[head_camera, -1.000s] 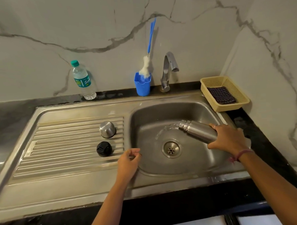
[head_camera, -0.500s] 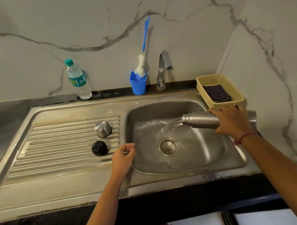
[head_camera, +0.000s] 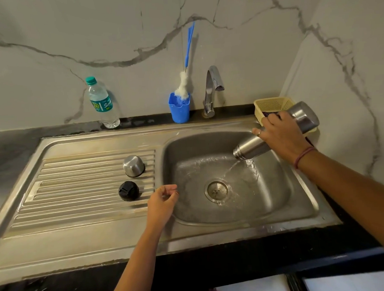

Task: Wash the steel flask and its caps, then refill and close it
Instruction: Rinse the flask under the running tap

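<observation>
At the far left a plastic water bottle (head_camera: 101,102) stands against the wall. On the ribbed drainboard (head_camera: 56,195) sit the two caps — the steel cap (head_camera: 133,166) farther back, the black cap (head_camera: 128,190) just nearer. The left hand (head_camera: 161,204) hovers at the basin's left rim, fingers loosely curled and holding nothing. Behind the sink, a bottle brush (head_camera: 185,79) stands in a blue cup (head_camera: 179,109), beside the tap (head_camera: 213,91). On the right, the right hand (head_camera: 280,135) wraps round the steel flask (head_camera: 252,147), tipped mouth-down over the basin (head_camera: 277,205) — water streams toward the drain (head_camera: 216,189). A yellow basket (head_camera: 273,104) lies behind. This looks like emptying the flask, either before washing or as a rinse. Next calls for draining it fully, then righting it without losing the wet grip.
</observation>
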`<action>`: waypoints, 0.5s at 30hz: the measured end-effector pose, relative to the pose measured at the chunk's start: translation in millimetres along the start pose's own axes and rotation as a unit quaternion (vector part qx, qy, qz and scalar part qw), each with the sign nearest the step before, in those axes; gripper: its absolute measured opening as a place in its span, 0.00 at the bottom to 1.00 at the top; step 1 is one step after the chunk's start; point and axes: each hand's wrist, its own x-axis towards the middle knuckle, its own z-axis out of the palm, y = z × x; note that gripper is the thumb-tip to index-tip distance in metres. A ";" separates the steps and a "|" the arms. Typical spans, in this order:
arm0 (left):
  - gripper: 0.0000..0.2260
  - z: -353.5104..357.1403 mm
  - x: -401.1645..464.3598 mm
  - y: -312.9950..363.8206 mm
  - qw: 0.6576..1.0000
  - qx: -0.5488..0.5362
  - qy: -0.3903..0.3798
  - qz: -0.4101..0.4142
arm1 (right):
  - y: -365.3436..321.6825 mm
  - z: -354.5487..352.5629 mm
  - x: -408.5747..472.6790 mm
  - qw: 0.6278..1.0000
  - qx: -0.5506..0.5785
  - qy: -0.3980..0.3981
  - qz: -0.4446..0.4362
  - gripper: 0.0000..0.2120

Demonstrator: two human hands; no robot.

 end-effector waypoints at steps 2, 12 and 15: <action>0.06 -1.3 -1.6 1.0 1.000 0.003 0.001 0.001 | -0.5 -3.1 3.2 1.000 -0.013 0.000 -0.021 0.22; 0.07 -4.9 -3.4 1.1 1.000 0.018 0.009 0.019 | -10.4 -6.9 6.9 0.997 -0.048 -0.004 -0.068 0.22; 0.08 -5.2 -3.8 0.8 1.000 0.020 0.008 0.021 | -14.4 -5.9 6.8 0.996 -0.052 -0.016 -0.075 0.25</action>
